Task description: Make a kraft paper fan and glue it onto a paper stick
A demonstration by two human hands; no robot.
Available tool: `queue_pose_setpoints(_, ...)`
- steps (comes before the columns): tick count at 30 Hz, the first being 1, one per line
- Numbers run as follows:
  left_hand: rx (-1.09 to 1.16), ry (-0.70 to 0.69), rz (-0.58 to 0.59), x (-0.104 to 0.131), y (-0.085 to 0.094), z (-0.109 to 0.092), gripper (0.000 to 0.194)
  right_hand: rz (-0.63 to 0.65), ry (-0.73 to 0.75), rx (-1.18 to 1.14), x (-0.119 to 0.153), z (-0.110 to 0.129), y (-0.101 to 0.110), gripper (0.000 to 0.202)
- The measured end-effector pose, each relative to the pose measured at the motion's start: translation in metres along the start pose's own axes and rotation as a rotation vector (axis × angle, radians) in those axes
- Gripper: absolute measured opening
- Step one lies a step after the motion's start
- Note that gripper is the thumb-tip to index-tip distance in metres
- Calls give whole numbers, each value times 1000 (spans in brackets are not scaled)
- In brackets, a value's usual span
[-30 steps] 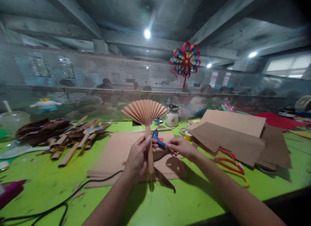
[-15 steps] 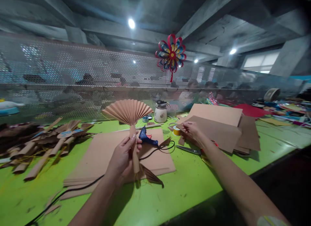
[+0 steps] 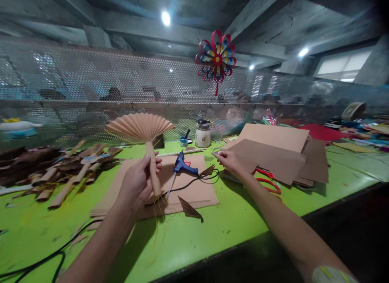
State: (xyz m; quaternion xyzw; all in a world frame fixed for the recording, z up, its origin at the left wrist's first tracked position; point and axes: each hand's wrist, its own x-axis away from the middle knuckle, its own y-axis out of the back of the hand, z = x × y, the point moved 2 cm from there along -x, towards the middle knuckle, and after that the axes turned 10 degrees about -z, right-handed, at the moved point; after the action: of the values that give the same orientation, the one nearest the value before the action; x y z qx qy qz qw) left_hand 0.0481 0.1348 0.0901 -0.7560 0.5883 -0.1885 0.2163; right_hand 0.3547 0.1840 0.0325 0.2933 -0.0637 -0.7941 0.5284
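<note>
I hold my left hand point(image 3: 138, 181) out in front of me, forearm slanting up from the bottom edge, with thumb and fingers gripping the tan paper tube handle of a pleated brown paper fan point(image 3: 144, 128). The fan stands nearly upright, leaning slightly left, its pleats spread above my grip over the stack of tan paper sheets point(image 3: 197, 189). Thin yellow threads point(image 3: 155, 220) hang from the handle's lower end.

My right hand point(image 3: 231, 161) reaches forward, the forearm slanting in from the lower right. Its fingers are curled, tips at a pale round loop point(image 3: 217, 151) near the large brown sheets point(image 3: 273, 159); I cannot tell whether they grip it, as my hand covers part of it.

The blue glue gun with a red trigger point(image 3: 185, 166) is at the stack, right of the fan handle, nozzle upward. Its black cord point(image 3: 190, 185) runs leftward and is lost behind my left hand and forearm. My right forearm hides part of the red-handled scissors point(image 3: 269, 186). A pale patterned patch point(image 3: 330, 275) by my right elbow is cut off at the bottom edge. Shapes behind the grey perforated screen point(image 3: 133, 80) are blurred.
</note>
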Motion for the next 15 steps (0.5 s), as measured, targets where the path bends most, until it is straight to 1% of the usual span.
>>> queue_pose_setpoints(3, -19, 64, 61, 2, -1, 4, 24, 153, 165, 68, 18, 30, -8, 16)
queue_pose_setpoints(6, -25, 155, 90, 1, 3, 14, 26, 372, 276, 128, 45, 55, -19, 13)
queue_pose_setpoints(9, -36, 226, 101, -2, 10, 22, 27, 582, 343, 188, 78, 71, -29, 14)
queue_pose_setpoints(11, -35, 248, 117, -4, 15, 24, 27, 699, 405, 308, 97, 78, -37, 21)
queue_pose_setpoints(13, -23, 239, 136, -5, 18, 21, 26, 748, 433, 432, 108, 82, -45, 26)
queue_pose_setpoints(15, -8, 219, 156, -4, 20, 18, 26, 766, 384, 465, 111, 84, -51, 21)
